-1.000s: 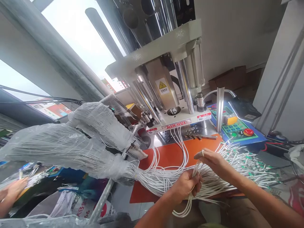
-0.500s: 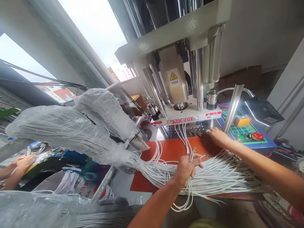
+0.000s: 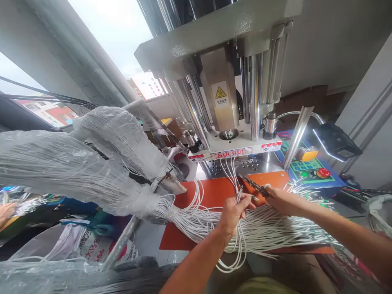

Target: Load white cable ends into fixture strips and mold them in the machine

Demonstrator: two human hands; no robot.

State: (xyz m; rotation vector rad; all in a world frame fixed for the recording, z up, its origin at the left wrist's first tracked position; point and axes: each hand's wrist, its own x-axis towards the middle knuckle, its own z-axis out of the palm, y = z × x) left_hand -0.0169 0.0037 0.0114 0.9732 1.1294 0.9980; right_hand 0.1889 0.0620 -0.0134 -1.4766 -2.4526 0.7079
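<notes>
My left hand (image 3: 231, 214) is closed around a few white cables (image 3: 237, 241), whose loose ends hang in loops below it. A small green-and-metal cable end (image 3: 254, 197) sticks out beside its fingers. My right hand (image 3: 280, 200) grips a narrow dark metal bar (image 3: 253, 184) by its near end. The bar slants above the orange-red mat (image 3: 211, 196), its far end close to the press bed (image 3: 226, 170). Other white cables (image 3: 230, 167) run from under the press plate toward my left hand. Beneath both hands spreads a thick bundle of white cables (image 3: 199, 222).
The press (image 3: 231, 152) stands straight ahead, with a control box (image 3: 315, 163) and red button (image 3: 324, 173) at right. Plastic-wrapped cable bundles (image 3: 76, 171) hang over a metal rail (image 3: 122, 241) at left. Another person's hand (image 3: 6, 214) shows at the far left edge.
My right hand has come back from the press bed toward me, and the dark metal bar now shows in it. My left hand still holds the cables. The view has shifted slightly.
</notes>
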